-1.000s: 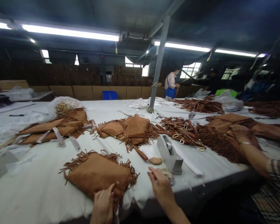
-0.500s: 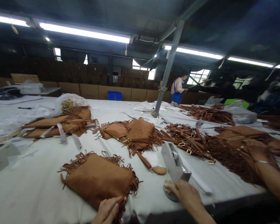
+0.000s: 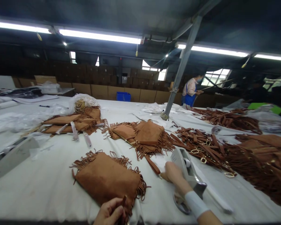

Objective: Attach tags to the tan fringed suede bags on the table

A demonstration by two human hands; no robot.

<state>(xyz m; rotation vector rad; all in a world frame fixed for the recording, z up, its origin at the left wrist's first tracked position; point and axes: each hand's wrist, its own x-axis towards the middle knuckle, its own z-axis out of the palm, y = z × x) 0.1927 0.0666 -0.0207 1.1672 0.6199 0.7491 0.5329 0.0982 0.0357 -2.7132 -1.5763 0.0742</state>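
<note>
A brown suede bag (image 3: 110,179) with fringed edges lies flat at the front of the table. At its near right corner my left hand (image 3: 110,212) pinches a thin brown leather tab (image 3: 124,200) between thumb and fingers. My right hand (image 3: 174,175) is closed over a tan rounded piece (image 3: 163,177), of which only one end shows. That hand is beside a grey tape dispenser (image 3: 189,175). Under my right wrist lies a grey round disc (image 3: 181,204), partly covered. A brown wrist strap (image 3: 152,164) ends close to my right fingers.
More fringed bags (image 3: 150,134) lie mid-table, others (image 3: 70,120) at left with plastic film. Straps with gold buckles (image 3: 201,143) and a fringed pile (image 3: 259,162) fill the right. Another dispenser (image 3: 11,159) stands left. A post (image 3: 182,65) rises behind; a person (image 3: 189,92) stands farther off.
My right hand has moved from the grey disc away from me to the tan piece. My left hand stays at the bag's corner. The other hand over the right-hand pile is out of view.
</note>
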